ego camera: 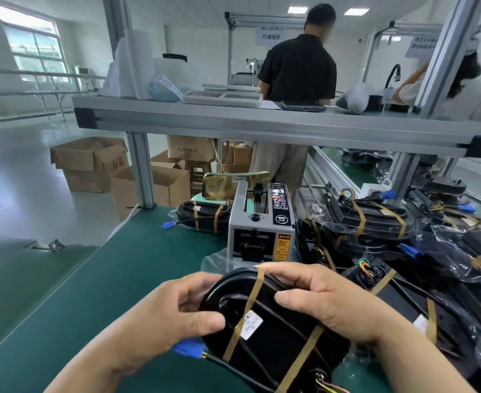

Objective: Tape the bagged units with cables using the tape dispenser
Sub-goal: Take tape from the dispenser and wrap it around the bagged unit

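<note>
Left hand (174, 313) and right hand (321, 299) are both gripping a black oval bagged unit with amber tape bands (265, 330) before the grey tape dispenser (260, 231).

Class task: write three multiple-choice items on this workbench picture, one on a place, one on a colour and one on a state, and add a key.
1. Where does the tape dispenser stand?
A. On the green mat, beyond the held unit.
B. On the upper shelf.
C. On the floor.

2. What colour is the connector under the left hand?
A. Red.
B. Blue.
C. White.

3. How is the held unit handled?
A. Lying untouched.
B. Right hand only.
C. Both hands grip it.

Key: 1 A, it stands on the mat just past the unit; 2 B, the plug is plainly blue; 3 C, both hands curl round its edges.
</note>
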Demonstrator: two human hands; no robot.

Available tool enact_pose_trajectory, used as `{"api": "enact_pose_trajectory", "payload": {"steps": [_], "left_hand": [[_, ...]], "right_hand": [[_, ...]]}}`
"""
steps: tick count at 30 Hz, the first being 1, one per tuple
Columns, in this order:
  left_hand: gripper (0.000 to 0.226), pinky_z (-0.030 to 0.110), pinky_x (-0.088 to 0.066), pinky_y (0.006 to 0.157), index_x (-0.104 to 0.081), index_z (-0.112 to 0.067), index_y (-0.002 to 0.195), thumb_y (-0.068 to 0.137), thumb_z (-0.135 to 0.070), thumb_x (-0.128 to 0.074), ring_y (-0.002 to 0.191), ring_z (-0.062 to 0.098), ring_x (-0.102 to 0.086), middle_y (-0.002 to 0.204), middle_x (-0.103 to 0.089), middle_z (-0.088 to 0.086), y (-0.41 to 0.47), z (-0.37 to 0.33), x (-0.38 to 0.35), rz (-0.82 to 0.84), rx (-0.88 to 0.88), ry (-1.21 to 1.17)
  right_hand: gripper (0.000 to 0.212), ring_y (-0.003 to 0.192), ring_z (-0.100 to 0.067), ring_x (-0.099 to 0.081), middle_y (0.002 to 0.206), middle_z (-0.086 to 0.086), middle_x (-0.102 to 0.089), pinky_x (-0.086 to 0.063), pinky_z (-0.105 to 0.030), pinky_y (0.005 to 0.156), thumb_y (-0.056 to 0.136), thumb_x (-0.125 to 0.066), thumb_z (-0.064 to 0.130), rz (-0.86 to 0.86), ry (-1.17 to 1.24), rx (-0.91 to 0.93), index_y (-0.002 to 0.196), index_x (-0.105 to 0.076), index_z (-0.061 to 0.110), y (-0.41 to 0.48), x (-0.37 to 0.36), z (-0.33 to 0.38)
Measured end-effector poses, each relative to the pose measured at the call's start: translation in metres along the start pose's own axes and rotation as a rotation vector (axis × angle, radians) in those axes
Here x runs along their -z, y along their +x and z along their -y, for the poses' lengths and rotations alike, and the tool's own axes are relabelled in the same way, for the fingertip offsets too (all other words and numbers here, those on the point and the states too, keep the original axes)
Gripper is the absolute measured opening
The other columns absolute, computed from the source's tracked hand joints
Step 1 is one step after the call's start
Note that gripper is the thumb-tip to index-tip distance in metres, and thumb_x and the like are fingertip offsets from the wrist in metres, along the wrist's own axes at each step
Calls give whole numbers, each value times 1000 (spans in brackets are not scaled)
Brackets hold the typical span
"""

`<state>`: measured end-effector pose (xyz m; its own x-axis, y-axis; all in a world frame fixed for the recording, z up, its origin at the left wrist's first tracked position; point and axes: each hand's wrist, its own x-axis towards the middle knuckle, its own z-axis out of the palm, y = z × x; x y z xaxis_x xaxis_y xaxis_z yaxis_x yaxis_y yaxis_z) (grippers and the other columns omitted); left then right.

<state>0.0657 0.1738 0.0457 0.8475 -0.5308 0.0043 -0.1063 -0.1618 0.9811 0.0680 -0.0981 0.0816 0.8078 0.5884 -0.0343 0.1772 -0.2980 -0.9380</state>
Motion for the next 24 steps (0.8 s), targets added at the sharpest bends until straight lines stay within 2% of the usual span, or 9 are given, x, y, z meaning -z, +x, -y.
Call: {"api": "enact_pose_trajectory", "payload": {"steps": [3, 6, 11, 13, 16, 18, 20, 22, 24], "left_hand": [[40, 23, -55, 83, -73, -29, 113, 76, -17, -82, 104, 21, -71, 113, -74, 7, -4, 2, 17, -169, -20, -68], [37, 28, -57, 77, -76, -20, 106, 70, -17, -84, 93, 26, -73, 106, -75, 14, -7, 12, 40, -337, 12, -146], [28, 33, -54, 67, -77, -8, 85, 75, -32, -69, 72, 20, -70, 93, -76, 15, -3, 37, 97, -629, 143, -298], [24, 34, -54, 68, -78, -8, 79, 79, -31, -69, 66, 17, -68, 85, -75, 10, 9, 49, 122, -728, 212, -384], [19, 37, -57, 64, -71, -4, 91, 91, -23, -66, 68, 20, -67, 77, -74, 7, 41, 66, 150, -790, 307, -529], [16, 35, -61, 57, -65, -5, 93, 93, -21, -66, 72, 22, -64, 78, -70, 8, 66, 76, 159, -765, 380, -542], [15, 33, -60, 56, -64, -7, 93, 92, -22, -68, 72, 22, -63, 79, -67, 6, 88, 84, 163, -728, 437, -524], [16, 32, -60, 54, -63, -8, 92, 91, -23, -69, 70, 21, -63, 77, -66, 5, 107, 89, 168, -695, 481, -512], [17, 32, -60, 52, -63, -9, 90, 91, -24, -70, 63, 20, -66, 68, -67, 4, 120, 92, 177, -654, 521, -516]], "right_hand": [[31, 107, -8, -69, 117, 11, -72, -56, -27, 93, 100, -53, 28, -36, -151, -11, 127, -61, 42, 30, -13, 10], [34, 104, 11, -62, 115, 24, -69, -47, -12, 90, 97, -61, 36, -304, -310, 21, 130, -62, 38, 64, -23, 13], [32, 114, 4, -57, 121, 24, -62, -45, -21, 100, 95, -61, 42, -709, -152, -46, 127, -61, 36, 93, -55, -14], [38, 122, 1, -52, 133, 22, -56, -41, -22, 104, 98, -56, 43, -678, -128, -147, 136, -51, 38, 105, -76, -30], [62, 122, 2, -43, 151, 15, -42, -31, -18, 102, 98, -52, 47, -524, -92, -282, 154, -28, 35, 134, -100, -46], [73, 128, 0, -41, 159, 10, -32, -28, -18, 104, 98, -52, 48, -464, -3, -347, 159, -14, 30, 156, -105, -47], [81, 143, -7, -34, 164, 4, -23, -25, -26, 117, 98, -52, 46, -471, 60, -370, 160, -4, 27, 174, -104, -50], [85, 149, -13, -27, 165, 0, -16, -23, -35, 122, 98, -53, 44, -499, 78, -374, 160, 0, 24, 188, -102, -53], [85, 149, -14, -24, 166, -2, -11, -23, -36, 122, 98, -53, 42, -515, 74, -382, 160, 2, 23, 198, -101, -55]]}}
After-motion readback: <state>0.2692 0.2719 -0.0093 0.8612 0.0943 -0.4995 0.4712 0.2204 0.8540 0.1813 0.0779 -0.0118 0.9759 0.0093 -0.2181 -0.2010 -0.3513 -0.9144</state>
